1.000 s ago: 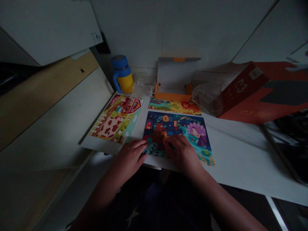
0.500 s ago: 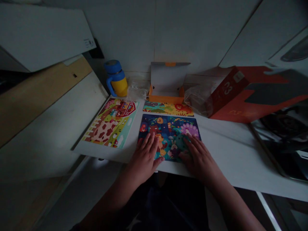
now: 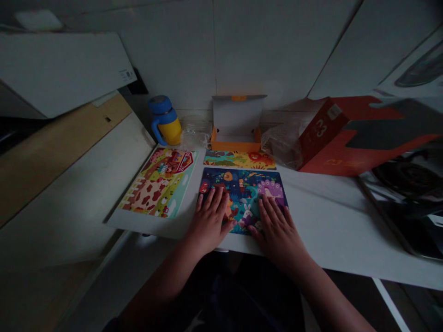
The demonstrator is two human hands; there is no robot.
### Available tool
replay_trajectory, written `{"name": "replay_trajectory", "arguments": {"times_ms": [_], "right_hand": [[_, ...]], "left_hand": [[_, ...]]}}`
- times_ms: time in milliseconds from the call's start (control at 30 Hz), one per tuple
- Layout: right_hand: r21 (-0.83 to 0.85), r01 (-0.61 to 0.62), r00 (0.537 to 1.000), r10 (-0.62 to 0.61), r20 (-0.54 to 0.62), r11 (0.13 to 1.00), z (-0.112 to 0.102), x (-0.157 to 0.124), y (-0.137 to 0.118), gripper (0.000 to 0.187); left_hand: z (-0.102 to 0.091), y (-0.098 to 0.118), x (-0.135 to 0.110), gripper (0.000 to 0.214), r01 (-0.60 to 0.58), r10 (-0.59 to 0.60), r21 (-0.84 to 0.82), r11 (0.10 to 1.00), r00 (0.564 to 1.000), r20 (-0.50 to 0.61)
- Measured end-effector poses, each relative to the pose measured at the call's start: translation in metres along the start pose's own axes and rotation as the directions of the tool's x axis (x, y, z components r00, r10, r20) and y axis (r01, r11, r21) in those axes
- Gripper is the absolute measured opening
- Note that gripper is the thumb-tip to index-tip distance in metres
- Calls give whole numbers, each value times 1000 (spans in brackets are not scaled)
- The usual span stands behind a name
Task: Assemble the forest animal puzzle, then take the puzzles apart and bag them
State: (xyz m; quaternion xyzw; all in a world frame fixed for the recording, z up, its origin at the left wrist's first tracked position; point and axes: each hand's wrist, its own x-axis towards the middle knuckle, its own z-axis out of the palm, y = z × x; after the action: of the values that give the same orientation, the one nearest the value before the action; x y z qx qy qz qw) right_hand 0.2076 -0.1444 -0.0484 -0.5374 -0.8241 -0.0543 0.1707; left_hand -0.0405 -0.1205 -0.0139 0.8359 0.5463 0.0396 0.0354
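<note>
Blue and busy with animals, the night puzzle (image 3: 242, 186) lies flat on the white table (image 3: 332, 216), right at the near edge in front of the person. Both hands are laid on it palm down. The left hand (image 3: 209, 226) has its fingers spread over the lower left part, and the right hand (image 3: 278, 233) has its fingers fanned over the lower right. Neither pinches or lifts anything.

From where I stand, the edge is the worry. The puzzle's near side sits close to the lip of the table, and the heels of both hands hang past it. A drag toward the body could pull the bottom row of pieces over and down onto the dark lap.

Pushing the two hands toward each other could make the joined pieces buckle up in the middle. Sliding them apart could open a seam. The room is dim, so a loose piece or a gap would be hard to spot.

Just beyond lies a lion puzzle (image 3: 242, 160), almost touching the blue one's far side, so a shove forward could ride one over the other. The farm puzzle (image 3: 157, 182) sits to the left, near the left hand. An open orange box (image 3: 236, 133), a yellow flask (image 3: 165, 121), a plastic bag (image 3: 282, 140) and a red box (image 3: 332, 138) line the wall, well clear.
</note>
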Motion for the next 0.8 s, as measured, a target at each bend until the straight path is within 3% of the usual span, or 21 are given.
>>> {"name": "replay_trajectory", "arguments": {"times_ms": [500,800], "right_hand": [[-14,-126,989,127,78,992,5,22,-14,82],[-37,-126,991,127,33,991,-6,-7,2,81]], "left_hand": [[1,-19,14,79,-56,56,5,998,997,-47],[7,-24,12,75,-67,68,19,998,993,-92]]}}
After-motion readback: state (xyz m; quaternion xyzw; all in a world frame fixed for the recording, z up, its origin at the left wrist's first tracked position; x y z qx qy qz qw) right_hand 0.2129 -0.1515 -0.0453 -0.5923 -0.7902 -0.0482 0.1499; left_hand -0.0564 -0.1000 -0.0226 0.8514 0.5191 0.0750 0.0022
